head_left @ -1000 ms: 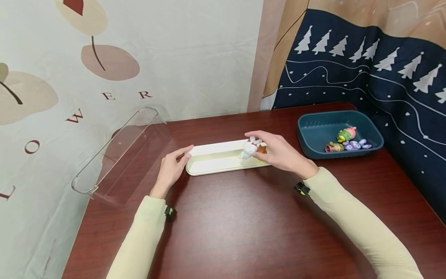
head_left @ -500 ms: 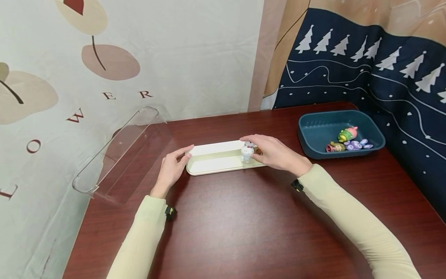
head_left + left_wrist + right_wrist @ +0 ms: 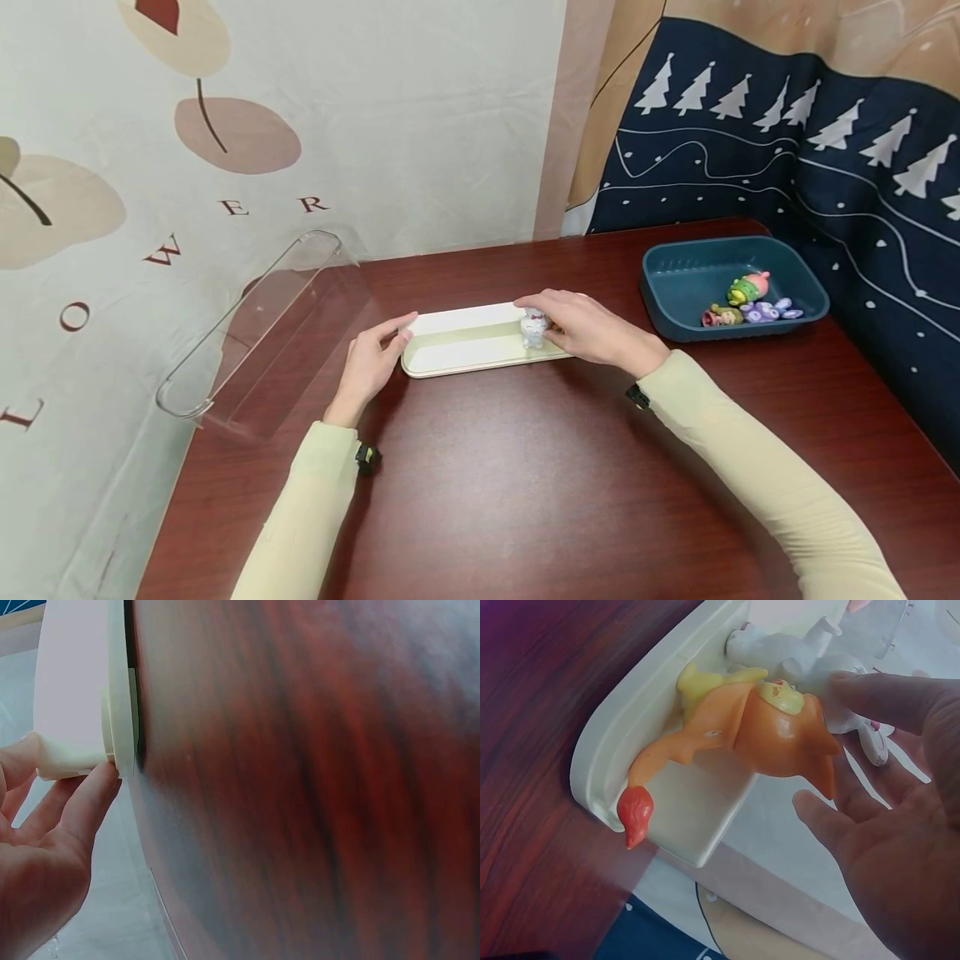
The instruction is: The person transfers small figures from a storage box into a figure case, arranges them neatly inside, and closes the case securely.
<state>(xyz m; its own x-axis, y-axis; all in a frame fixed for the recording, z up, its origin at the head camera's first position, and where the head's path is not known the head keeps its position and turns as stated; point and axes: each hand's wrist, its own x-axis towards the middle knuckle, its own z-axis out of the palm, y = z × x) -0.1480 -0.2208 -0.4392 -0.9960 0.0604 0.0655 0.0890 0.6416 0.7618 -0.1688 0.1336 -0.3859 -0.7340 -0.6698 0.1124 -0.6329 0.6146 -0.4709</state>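
Note:
A long cream tray [image 3: 457,357] lies on the table in the head view. My left hand [image 3: 369,360] holds its left end, thumb and fingers on either side of the corner in the left wrist view. Inside the tray, towards its right end, a white rabbit figurine [image 3: 533,330] stands upright; my right hand [image 3: 596,331] pinches it by the head between thumb and fingers. Right beside the rabbit, an orange figurine [image 3: 772,739] with a red-tipped tail stands in the tray's end in the right wrist view. The right hand hides it in the head view.
A dark teal bin [image 3: 678,283] at the right back holds several toys, among them a green-and-pink figurine [image 3: 747,288] and a purple one [image 3: 765,311]. A clear plastic cover [image 3: 255,333] leans at the left. Printed cloth hangs behind the table.
The rabbit has gone from tilted to upright, and the right hand has shifted slightly left with it. The left hand stays at the tray's end.

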